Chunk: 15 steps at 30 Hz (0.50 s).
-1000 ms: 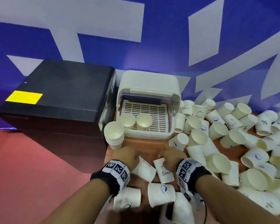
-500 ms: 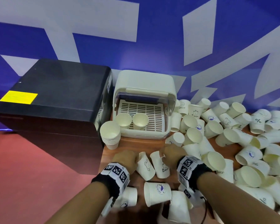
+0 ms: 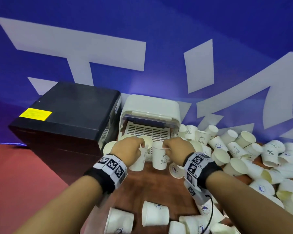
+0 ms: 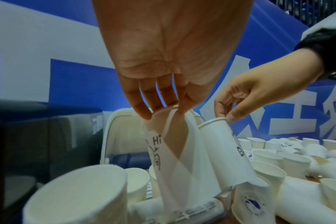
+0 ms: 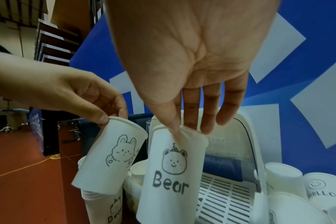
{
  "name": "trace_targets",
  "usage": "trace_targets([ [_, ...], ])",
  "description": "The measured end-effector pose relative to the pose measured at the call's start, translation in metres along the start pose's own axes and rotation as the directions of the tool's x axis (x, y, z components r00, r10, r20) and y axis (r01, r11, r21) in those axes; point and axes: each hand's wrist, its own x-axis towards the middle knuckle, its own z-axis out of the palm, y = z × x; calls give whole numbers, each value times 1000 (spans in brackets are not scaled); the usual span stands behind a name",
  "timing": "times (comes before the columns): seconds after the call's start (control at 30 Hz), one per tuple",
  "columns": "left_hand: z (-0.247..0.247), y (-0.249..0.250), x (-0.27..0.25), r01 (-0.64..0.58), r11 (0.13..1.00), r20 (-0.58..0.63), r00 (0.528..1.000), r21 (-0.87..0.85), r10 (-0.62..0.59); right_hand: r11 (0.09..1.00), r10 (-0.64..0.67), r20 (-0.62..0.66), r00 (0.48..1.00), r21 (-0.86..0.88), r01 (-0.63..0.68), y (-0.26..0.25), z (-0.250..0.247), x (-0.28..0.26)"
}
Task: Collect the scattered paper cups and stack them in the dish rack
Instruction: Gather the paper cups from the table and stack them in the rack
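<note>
We see two white paper cups held upright, mouths up, in front of the dish rack [image 3: 150, 119]: the rabbit cup [image 5: 113, 157] pinched at its rim by the left hand [image 3: 128, 149], the Bear cup [image 5: 171, 171] pinched likewise by the right hand [image 3: 176, 147].

Light is even and fairly dim, bluish, with soft shadows. The head view bends straight lines toward its edges, strongest at 9 and 3 o'clock. Both wrist views stretch the palm at 12 o'clock; the left wrist view smears with motion blur at 6 o'clock.
</note>
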Motion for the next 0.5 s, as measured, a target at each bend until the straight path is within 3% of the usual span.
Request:
trace_targets([
  [0.27,-25,-12,11,121,985,-132,986,124,-105,997,-68,-86,994,29,71,-1,-8,25],
  [0.5,-20,-30,29,122,979,-148,984,162,-98,998,-47,-92,995,43,52,-16,-4,44],
])
